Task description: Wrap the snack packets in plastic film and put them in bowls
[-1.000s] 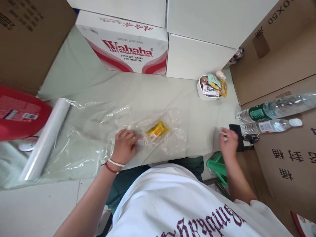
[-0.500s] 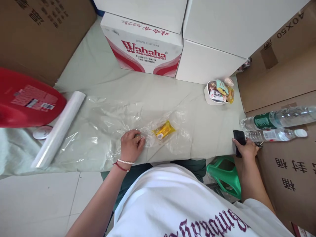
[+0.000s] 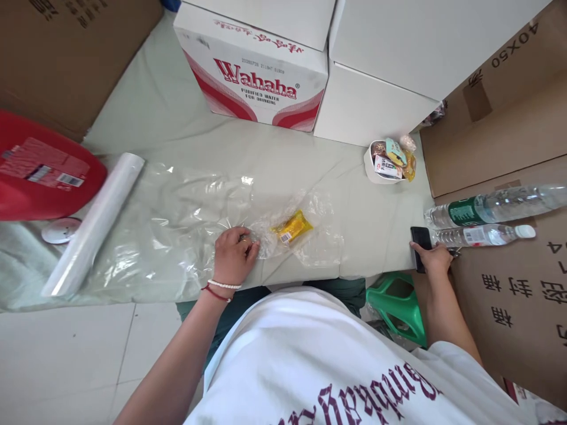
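My left hand (image 3: 234, 255) lies closed on the clear plastic wrap (image 3: 177, 230) spread over the pale table, pinching it just left of a small yellow snack packet (image 3: 292, 228) that sits wrapped in the film. The film runs leftward to its roll (image 3: 93, 224). My right hand (image 3: 433, 258) rests at the table's right edge, its fingers curled on a black phone (image 3: 420, 243).
A white bowl of snack packets (image 3: 388, 160) stands at the back right. Two water bottles (image 3: 487, 221) lie on a cardboard box at right. A Wahaha carton (image 3: 257, 77) and white boxes line the back. A red container (image 3: 39, 177) sits left, a green stool (image 3: 398, 301) below.
My right hand moved right from the table edge onto the black phone and now holds it. My left hand stayed on the wrap beside the yellow packet.
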Motion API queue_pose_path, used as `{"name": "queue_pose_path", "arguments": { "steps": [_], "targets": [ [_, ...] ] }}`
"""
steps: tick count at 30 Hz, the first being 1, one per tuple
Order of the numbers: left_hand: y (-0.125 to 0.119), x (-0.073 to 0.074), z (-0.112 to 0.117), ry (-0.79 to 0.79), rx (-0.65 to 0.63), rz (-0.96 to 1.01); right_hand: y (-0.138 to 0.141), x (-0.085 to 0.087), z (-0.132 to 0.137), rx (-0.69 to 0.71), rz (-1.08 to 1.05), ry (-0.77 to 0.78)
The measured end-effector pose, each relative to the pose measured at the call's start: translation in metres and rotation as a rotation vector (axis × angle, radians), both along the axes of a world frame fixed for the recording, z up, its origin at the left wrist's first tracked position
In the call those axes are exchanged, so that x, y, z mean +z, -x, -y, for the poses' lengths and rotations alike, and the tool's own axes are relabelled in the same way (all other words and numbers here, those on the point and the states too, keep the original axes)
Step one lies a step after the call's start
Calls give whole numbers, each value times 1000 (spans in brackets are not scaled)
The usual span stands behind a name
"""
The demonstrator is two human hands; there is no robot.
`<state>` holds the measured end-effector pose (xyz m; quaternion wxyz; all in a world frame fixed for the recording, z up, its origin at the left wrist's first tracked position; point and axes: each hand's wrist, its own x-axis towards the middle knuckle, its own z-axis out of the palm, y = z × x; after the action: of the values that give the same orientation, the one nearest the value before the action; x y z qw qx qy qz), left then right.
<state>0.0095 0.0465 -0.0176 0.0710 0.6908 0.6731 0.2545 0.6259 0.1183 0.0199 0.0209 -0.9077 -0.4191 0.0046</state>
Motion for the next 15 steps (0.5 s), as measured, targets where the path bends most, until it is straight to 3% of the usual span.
{"name": "queue_pose_path", "arguments": {
  "steps": [9,12,15],
  "targets": [
    [1,-4,2,-22,24,72,26,11,1,-38,-5,-15],
    [2,-3,3,-23,9,83,66,12,6,203,-26,-207],
    [2,-2,2,29,-12,74,130,18,15,621,-223,-327]
  ]
}}
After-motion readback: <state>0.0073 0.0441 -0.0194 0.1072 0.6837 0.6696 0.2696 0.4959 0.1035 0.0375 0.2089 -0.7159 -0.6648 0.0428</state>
